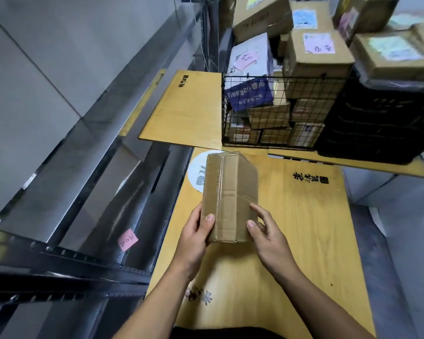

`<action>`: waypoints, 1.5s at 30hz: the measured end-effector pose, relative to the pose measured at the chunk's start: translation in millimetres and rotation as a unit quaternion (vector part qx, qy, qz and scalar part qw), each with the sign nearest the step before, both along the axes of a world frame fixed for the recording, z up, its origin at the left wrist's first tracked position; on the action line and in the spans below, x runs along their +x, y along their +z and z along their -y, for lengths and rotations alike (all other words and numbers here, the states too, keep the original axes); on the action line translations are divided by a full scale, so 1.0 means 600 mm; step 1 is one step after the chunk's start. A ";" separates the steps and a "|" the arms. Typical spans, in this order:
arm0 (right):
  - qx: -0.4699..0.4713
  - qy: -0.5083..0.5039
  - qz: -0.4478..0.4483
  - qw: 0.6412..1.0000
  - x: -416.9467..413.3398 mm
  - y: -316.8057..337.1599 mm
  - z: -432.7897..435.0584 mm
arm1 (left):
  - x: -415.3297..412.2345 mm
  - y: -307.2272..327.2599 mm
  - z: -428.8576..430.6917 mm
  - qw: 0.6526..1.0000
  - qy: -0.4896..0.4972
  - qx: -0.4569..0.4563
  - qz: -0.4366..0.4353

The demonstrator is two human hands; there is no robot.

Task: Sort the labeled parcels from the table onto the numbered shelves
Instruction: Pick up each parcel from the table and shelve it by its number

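Both hands hold one cardboard parcel (pixel 230 192) by its near end; the left hand (pixel 195 237) is wrapped round the left edge with its thumb on the top face; the right hand (pixel 267 231) pinches the right edge, thumb on top, fingers spread along the side. The parcel's long axis runs straight away from the person, over the wooden table (pixel 304 228); whether its far end rests on the white round sticker (pixel 196 170) cannot be told. No label shows on the visible faces (it probably lies underneath or on the far side). The metal shelves (pixel 83 167) stand to the left, so the left hand is nearer; one pink note (pixel 127 239) marks a shelf edge. Beyond: one wire basket (pixel 274 79) and one black crate (pixel 377 123), both loaded with parcels too many to count reliably.
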State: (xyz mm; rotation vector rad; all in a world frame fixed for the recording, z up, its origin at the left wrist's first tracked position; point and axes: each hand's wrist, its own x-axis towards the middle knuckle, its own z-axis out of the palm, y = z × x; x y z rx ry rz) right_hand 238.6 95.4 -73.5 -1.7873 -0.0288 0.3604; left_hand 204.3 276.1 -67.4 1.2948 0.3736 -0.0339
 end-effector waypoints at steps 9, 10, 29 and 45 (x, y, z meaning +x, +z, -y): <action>0.137 -0.003 -0.037 0.990 -0.004 0.024 0.022 | -0.033 0.016 0.055 0.981 0.027 0.181 0.059; 0.163 -0.004 -0.052 0.985 -0.004 0.021 0.027 | -0.037 0.018 0.052 0.980 0.037 0.184 0.062; 0.132 0.268 0.064 0.952 -0.115 0.046 -0.142 | -0.327 0.025 -0.055 0.878 0.358 0.319 -0.012; 0.136 0.554 0.101 0.815 -0.595 0.093 -0.221 | -0.863 0.079 0.026 0.695 0.569 0.426 -0.109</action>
